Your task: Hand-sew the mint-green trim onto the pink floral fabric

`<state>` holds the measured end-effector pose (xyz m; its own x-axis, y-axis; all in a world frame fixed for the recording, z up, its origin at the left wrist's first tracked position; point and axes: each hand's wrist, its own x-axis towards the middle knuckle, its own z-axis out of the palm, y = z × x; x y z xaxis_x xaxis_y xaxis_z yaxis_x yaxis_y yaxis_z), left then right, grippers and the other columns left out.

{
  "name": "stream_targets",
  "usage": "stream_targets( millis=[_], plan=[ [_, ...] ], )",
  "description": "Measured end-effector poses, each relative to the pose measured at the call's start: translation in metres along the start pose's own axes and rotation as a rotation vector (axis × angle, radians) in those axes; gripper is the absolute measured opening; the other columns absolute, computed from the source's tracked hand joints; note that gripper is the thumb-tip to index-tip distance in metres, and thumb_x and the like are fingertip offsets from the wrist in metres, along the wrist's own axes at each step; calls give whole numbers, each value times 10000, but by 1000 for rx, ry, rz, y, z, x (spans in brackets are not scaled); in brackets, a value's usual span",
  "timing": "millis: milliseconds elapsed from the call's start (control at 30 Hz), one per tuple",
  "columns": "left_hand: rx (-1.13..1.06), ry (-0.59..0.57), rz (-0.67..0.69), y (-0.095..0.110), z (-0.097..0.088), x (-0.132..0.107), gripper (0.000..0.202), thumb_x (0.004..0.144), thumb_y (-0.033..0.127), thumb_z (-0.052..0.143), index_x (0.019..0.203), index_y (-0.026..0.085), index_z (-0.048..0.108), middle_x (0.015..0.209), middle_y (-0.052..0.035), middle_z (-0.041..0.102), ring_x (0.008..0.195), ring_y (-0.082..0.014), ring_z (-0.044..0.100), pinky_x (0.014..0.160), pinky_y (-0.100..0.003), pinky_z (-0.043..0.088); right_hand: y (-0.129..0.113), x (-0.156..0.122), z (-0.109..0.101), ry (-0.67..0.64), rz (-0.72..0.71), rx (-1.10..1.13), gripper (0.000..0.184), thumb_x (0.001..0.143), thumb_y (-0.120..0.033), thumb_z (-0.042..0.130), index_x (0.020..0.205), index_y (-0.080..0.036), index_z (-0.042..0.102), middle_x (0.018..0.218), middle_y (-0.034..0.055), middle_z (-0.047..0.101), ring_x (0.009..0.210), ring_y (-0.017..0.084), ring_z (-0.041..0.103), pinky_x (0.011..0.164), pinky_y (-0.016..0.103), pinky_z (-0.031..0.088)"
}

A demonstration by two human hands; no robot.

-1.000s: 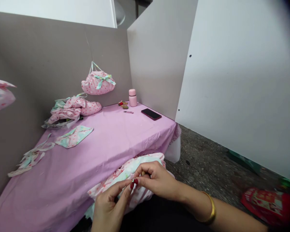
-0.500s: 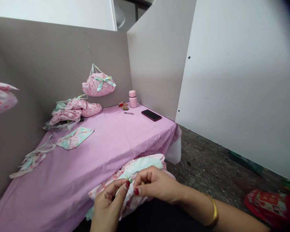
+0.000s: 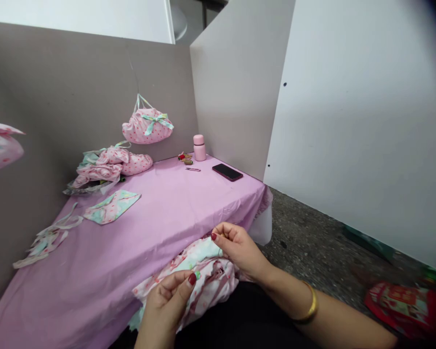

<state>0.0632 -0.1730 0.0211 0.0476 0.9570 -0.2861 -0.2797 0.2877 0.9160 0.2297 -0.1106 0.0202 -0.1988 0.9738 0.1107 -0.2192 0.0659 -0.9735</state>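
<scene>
"Beyond the left hand and the right hand, what am I looking at?"

"Lilac tablecloth, wrinkled, running away from the fingers to a grey partition. Right of the grip I've got a tall white panel, dark floor beneath it, and a red bag out past the bangle."

"Other things around?"

"Straight ahead of the hands: pink bottle, phone nearer. A spotted bundle hangs ahead and left; below it, a spotted heap. Closer, left of the grip, one flat patterned piece and some loose straps."

"And the grip?"

"Left thumb and forefinger are pinched together at a small green bit. Right thumb and forefinger are closed, higher and apart from the left; whether they hold anything, I can't tell."

"The patterned cloth?"

"Bunched beneath both hands at the tablecloth's near edge; the hands block part of my view of it."
</scene>
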Motion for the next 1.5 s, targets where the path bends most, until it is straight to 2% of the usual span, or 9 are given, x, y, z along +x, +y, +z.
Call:
stream_targets(
  millis=[133, 233, 333, 500, 667, 800, 1033, 1167, 1500],
  plan=[
    [-31, -13, -57, -1, 3, 1, 299, 569, 392, 783, 733, 149, 722, 348, 75, 439, 308, -74, 353, 366, -194, 302, -3, -7, 2, -94, -45, -179, 287, 803, -409, 596, 828, -124, 570, 664, -26, 461, 578, 81, 376, 533, 207, 303],
    [-28, -19, -42, 0, 5, 1, 284, 583, 373, 781, 736, 142, 720, 343, 94, 385, 302, -47, 278, 360, -181, 256, -7, -13, 5, -340, 53, -134, 302, 771, -399, 643, 909, -136, 587, 615, -57, 421, 527, 59, 327, 482, 183, 252],
    [-39, -15, -44, 0, 4, 0, 267, 573, 380, 787, 678, 149, 703, 364, 95, 373, 327, -40, 253, 365, -172, 237, -8, -13, 5, -466, 191, -41, 316, 700, -401, 708, 784, -124, 582, 551, -77, 391, 469, 40, 277, 425, 171, 193],
    [-114, -25, -82, -5, 1, 2, 254, 536, 346, 824, 661, 159, 707, 373, 88, 419, 334, -27, 245, 361, -153, 201, -7, -6, 3, -307, 222, 78, 349, 691, -421, 706, 646, -133, 514, 514, -68, 431, 430, 36, 318, 405, 174, 213],
    [-116, -81, -102, -3, 2, 2, 232, 553, 326, 826, 695, 164, 739, 489, 12, 623, 459, -86, 504, 507, -173, 405, -7, -7, 4, -240, 173, 100, 354, 679, -427, 711, 668, -123, 530, 532, -62, 446, 440, 34, 306, 418, 175, 207],
    [-29, -62, -67, 0, 3, 2, 216, 549, 335, 824, 668, 174, 741, 537, 5, 669, 482, -91, 529, 504, -163, 413, -8, -8, 6, -235, 147, 59, 373, 688, -452, 696, 663, -126, 516, 541, -59, 434, 462, 43, 317, 438, 179, 228],
    [416, 49, 236, 2, -2, -2, 206, 685, 379, 696, 799, 218, 755, 710, -22, 742, 744, -223, 649, 663, -243, 488, -15, -13, 3, -262, -30, -212, 283, 863, -433, 500, 878, -151, 517, 681, -32, 430, 583, 85, 359, 538, 206, 306],
    [624, 94, 407, 2, -7, -3, 158, 722, 340, 647, 808, 255, 749, 855, -22, 760, 844, -252, 665, 772, -277, 488, -24, -17, 1, -332, -86, -402, 235, 882, -356, 467, 764, -155, 497, 654, -31, 414, 597, 98, 364, 552, 214, 308],
    [725, 99, 510, 0, -8, -3, 158, 757, 310, 621, 856, 286, 742, 871, -7, 760, 825, -234, 680, 764, -270, 507, -28, -20, 3, -304, -145, -564, 138, 834, -212, 491, 718, -144, 525, 631, -27, 459, 589, 99, 395, 535, 205, 309]
  ],
)
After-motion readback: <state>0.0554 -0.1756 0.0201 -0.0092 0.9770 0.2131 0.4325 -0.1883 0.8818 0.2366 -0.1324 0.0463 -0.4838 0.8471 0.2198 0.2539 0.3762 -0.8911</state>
